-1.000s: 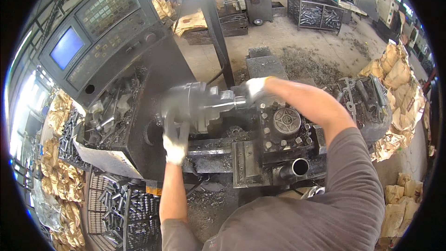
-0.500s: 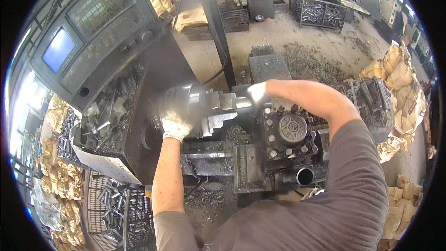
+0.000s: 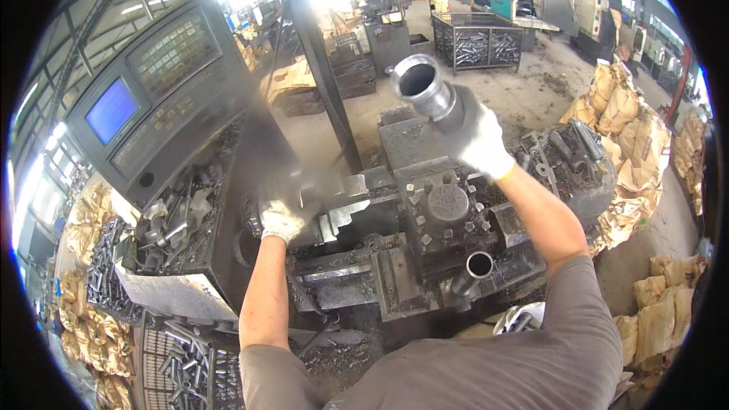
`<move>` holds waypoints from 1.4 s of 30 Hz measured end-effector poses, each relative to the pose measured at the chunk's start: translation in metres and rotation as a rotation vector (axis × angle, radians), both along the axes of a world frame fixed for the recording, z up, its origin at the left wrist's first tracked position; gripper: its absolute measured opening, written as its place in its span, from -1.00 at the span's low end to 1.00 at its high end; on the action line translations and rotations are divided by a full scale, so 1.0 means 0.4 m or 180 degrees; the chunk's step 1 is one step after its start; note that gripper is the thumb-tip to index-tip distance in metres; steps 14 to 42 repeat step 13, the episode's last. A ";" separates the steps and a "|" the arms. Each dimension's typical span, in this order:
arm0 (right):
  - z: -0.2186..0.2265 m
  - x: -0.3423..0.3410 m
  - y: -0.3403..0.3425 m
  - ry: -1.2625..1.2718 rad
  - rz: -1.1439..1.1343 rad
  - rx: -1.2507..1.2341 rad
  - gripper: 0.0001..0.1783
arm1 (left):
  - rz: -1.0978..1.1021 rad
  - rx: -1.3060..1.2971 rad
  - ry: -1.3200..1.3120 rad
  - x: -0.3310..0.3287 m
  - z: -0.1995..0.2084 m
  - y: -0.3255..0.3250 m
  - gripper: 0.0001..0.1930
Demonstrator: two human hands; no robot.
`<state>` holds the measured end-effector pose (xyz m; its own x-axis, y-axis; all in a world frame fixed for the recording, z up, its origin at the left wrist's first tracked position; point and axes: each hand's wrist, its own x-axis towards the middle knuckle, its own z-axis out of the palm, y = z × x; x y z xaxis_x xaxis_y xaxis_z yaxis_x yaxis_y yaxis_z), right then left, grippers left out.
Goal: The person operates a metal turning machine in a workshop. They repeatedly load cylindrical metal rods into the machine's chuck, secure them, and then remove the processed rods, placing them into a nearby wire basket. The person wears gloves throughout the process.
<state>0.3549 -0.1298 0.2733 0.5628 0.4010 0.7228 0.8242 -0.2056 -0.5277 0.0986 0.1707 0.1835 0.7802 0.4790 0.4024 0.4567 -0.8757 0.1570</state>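
My right hand [image 3: 480, 140], in a white glove, is wrapped round a short metal pipe fitting [image 3: 430, 91]. The fitting is raised above the machine, its flanged open mouth tilted up toward me. My left hand [image 3: 281, 219], also gloved, is at the side of the lathe chuck [image 3: 300, 193]; its fingers are partly hidden and blurred. Stepped chuck jaws [image 3: 343, 220] stick out to the right, with nothing visible clamped between them. Right of the jaws stands the square tool post [image 3: 449, 203] with bolts round its top. A hollow tube [image 3: 472, 269] points up in front of it.
A control panel with a lit screen [image 3: 112, 110] rises at the left, above a tray of metal scraps [image 3: 171, 220]. Below it is a crate of cut tubes [image 3: 186, 368]. Brown paper sacks [image 3: 619, 159] stand at the right. A mesh bin [image 3: 478, 42] is farther back.
My right hand has lifted the pipe fitting from beside the chuck jaws, up and to the right. My left hand stays at the chuck. The view has tilted upward.
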 end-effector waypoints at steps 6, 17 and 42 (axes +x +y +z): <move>-0.128 -0.424 -0.097 0.2232 0.1583 -0.1308 -0.14 | -0.2059 -0.3245 -0.2110 -0.104 -0.134 -0.391 -0.09; -0.503 -0.585 -0.217 0.5935 0.2014 -0.0650 -0.22 | 0.0346 -0.6966 -0.1451 -0.164 -0.402 -0.505 -0.16; -0.503 -0.585 -0.217 0.5935 0.2014 -0.0650 -0.22 | 0.0346 -0.6966 -0.1451 -0.164 -0.402 -0.505 -0.16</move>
